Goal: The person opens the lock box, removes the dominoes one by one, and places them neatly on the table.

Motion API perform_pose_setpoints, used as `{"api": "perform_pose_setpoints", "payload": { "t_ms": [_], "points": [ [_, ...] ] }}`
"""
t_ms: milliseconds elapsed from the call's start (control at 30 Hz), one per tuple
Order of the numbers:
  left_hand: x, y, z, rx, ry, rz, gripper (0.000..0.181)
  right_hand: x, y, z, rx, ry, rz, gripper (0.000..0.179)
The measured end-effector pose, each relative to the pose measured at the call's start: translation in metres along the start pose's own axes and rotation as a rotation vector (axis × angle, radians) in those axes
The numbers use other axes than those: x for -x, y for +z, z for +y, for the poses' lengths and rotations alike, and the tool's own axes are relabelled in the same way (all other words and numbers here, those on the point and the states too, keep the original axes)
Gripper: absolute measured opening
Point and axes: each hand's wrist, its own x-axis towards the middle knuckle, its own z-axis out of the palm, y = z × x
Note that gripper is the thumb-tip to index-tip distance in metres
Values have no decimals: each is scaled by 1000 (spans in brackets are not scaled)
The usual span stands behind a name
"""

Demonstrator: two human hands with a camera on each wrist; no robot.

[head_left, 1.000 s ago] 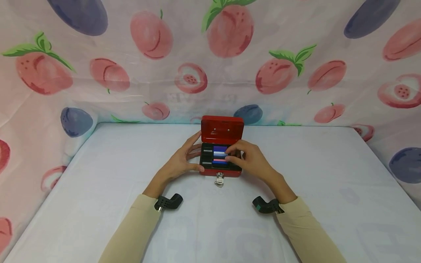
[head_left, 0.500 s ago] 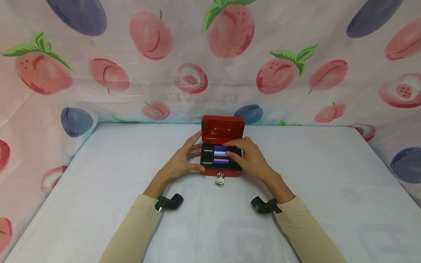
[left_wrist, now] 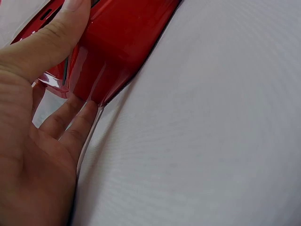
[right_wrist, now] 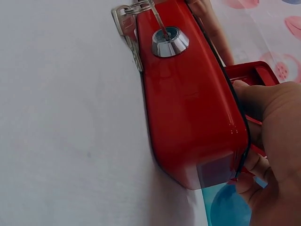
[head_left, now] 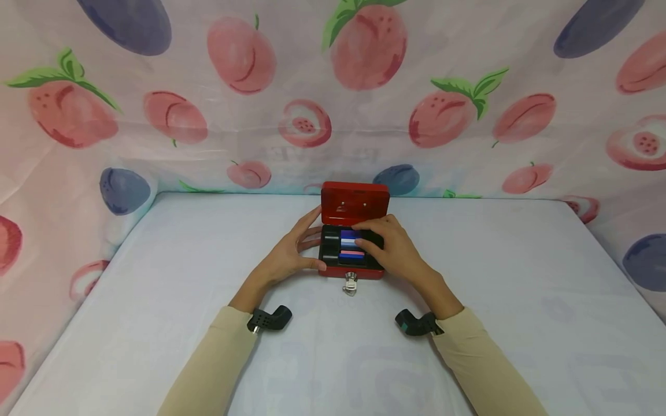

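A red cash box (head_left: 372, 271) stands with its lid (head_left: 355, 203) up, a black tray (head_left: 330, 245) inside. Purple, white, blue and pink strips (head_left: 351, 254) lie in the tray's middle compartment. My left hand (head_left: 285, 254) holds the box's left side, thumb at the front corner, forefinger up by the lid. In the left wrist view its other fingers (left_wrist: 82, 120) rest against the red side wall. Over the tray's right half is my right hand (head_left: 392, 245), thumb and forefinger tips apart at the purple and white strips. Whether they pinch anything I cannot tell; the hand hides that part of the tray.
Keys (head_left: 351, 284) hang from the silver lock (right_wrist: 170, 43) on the box's front. The box stands on a white-covered table (head_left: 333, 358), close to its back edge. Behind rises a fruit-printed cloth (head_left: 250, 127).
My right forefinger has moved back and left toward the purple strip, and the thumb has moved up from the pink strip to the white one. The left hand keeps its place on the box.
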Motion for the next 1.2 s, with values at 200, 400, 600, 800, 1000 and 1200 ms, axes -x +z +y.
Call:
{"api": "perform_pose_setpoints", "payload": {
  "t_ms": [200, 400, 600, 800, 1000, 1200],
  "points": [
    [-1, 0, 0, -9, -8, 5, 104, 0, 1, 1, 8, -19, -7, 32],
    [-1, 0, 0, -3, 1, 5, 104, -1, 3, 4, 15, -31, -15, 33],
    [0, 1, 1, -11, -5, 11, 104, 0, 4, 4, 15, -39, -34, 35],
    [0, 1, 0, -5, -6, 12, 105, 0, 6, 5, 20, -45, -45, 35],
    [-1, 1, -1, -5, -15, 16, 104, 0, 6, 5, -3, -36, -46, 34],
    [-1, 2, 0, 1, -17, 18, 104, 0, 5, 1, -34, -46, -31, 34]
  ]
}}
